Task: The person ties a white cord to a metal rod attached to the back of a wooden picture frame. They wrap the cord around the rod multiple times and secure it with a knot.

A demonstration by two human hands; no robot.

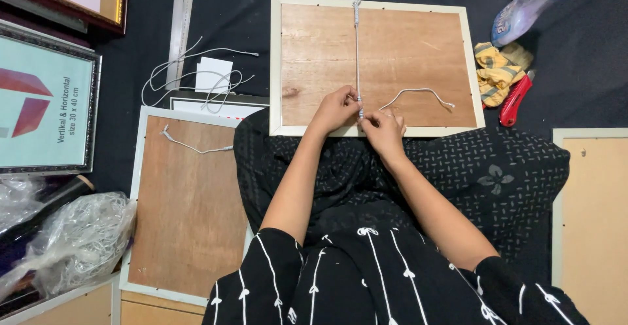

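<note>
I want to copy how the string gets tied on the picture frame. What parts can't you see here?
Head view only:
- The knot on the white cord: covered by the left hand and right hand, and too small to make out.
- The front of the wooden-backed frame: it lies face down.
- The spray bottle: its top is cut off by the upper edge.
- The frame at the right: cut off by the side edge.

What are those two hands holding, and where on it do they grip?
Both the left hand and right hand pinch the white cord at its near end, by the lower edge of the picture frame.
</note>
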